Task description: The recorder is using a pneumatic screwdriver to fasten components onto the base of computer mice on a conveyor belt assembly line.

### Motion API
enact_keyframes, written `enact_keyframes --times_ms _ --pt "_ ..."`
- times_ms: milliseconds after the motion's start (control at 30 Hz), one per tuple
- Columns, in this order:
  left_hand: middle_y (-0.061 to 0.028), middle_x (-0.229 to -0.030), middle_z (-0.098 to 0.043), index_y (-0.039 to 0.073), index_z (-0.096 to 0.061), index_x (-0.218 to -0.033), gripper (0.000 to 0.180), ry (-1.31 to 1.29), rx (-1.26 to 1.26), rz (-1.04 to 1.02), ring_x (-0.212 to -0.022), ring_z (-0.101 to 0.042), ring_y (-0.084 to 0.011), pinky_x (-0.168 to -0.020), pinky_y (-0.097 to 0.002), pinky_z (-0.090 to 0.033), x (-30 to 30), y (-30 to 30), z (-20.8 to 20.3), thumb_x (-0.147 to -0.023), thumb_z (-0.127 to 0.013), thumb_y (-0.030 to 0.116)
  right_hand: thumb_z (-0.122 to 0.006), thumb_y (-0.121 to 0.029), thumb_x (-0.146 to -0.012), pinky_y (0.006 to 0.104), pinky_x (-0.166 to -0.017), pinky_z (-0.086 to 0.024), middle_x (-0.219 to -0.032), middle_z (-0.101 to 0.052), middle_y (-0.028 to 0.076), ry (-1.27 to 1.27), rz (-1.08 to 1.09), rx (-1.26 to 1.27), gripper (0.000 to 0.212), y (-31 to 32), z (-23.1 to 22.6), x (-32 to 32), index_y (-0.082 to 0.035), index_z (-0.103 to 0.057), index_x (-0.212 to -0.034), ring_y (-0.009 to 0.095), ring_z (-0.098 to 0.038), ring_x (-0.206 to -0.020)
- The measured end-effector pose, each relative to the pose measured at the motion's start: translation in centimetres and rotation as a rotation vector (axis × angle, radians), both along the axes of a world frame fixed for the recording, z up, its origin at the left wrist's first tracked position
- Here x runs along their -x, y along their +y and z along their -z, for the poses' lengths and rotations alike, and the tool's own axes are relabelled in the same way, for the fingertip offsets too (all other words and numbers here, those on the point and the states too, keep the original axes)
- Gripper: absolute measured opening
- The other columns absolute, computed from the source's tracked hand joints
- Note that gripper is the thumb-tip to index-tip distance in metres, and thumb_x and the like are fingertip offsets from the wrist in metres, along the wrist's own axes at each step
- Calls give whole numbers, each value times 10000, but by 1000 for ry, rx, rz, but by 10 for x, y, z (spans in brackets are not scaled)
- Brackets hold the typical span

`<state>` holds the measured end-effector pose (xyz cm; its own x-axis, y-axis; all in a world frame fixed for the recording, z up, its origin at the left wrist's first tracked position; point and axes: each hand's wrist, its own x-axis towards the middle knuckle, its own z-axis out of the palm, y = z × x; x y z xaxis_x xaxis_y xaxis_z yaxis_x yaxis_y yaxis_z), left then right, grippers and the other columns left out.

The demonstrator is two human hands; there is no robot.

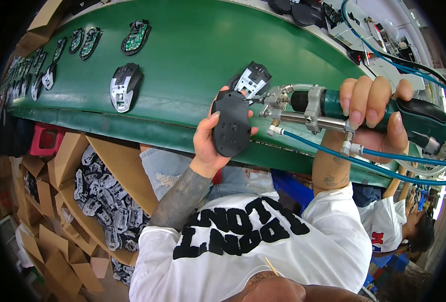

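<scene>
Crowding the far left of the green counter (pixel 182 63), a line of mouse halves (pixel 25 75) recedes toward the rim of the view, some with circuit boards bare. Below them, beside the counter, are a red crate (pixel 47 140) and several cardboard boxes (pixel 56 256), flaps open; one large box (pixel 124 168) is heaped with grey parts (pixel 104 194). Back on the counter, two boards (pixel 89 44) lie close together, with another board (pixel 136 36) to their right, near the far side. Nearer the person, a grey and white mouse (pixel 124 86) lies by itself.

At the middle, the left hand (pixel 206 143) grips a black base (pixel 231 126), thumb on its face and fingertips showing past its right side. The base is held up over the counter's near edge, its slotted face toward the camera. Just behind it lies a second mouse (pixel 254 79), partly hidden.

Right of that, the right hand (pixel 374 110) is wrapped around a driver (pixel 330 103), which points left, its tip at the upper right edge of the base; whether they touch, I cannot tell. Blue hoses (pixel 399 157) run from the driver to the right. Farther right sits a co-worker (pixel 384 221) in a white shirt.
</scene>
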<state>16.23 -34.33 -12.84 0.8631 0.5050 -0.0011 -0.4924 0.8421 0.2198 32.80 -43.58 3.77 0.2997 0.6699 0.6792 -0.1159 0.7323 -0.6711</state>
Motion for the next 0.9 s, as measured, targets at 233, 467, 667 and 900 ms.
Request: enact_keyframes --times_ms 233,467,667,900 --pt "-133 -1338 -384 165 -271 -1385 596 -55 52 49 -1079 -529 -282 -825 -510 -503 2 4 1 -837 -483 270 -510 -162 -840 347 -616 -382 -675 -470 47 -41 -10 30 326 3 1 2 -118 -438 -1155 178 -475 -585" --pt "-125 -1303 -409 154 -278 -1385 588 63 5 20 -1097 -509 -275 -818 -501 -507 2 2 -8 -841 -480 252 -478 -192 -849 335 -650 -365 -729 -478 30 13 -82 -172 369 -26 -19 -16 -89 -444 -1202 163 -493 -641" --pt "-136 -1256 -435 138 -277 -1388 596 100 -8 34 -1074 -518 -270 -826 -494 -506 4 1 -8 -837 -478 240 -508 -191 -861 336 -625 -373 -706 -477 27 -26 -34 -94 339 -11 -11 -1 -135 -448 -1190 170 -488 -611" --pt "-137 -1214 -469 136 -276 -1389 602 100 -38 56 -1058 -527 -264 -822 -484 -511 1 0 -7 -834 -482 242 -528 -180 -846 354 -617 -380 -678 -469 42 6 -17 -38 333 -3 -4 2 -127 -444 -1163 184 -483 -588"
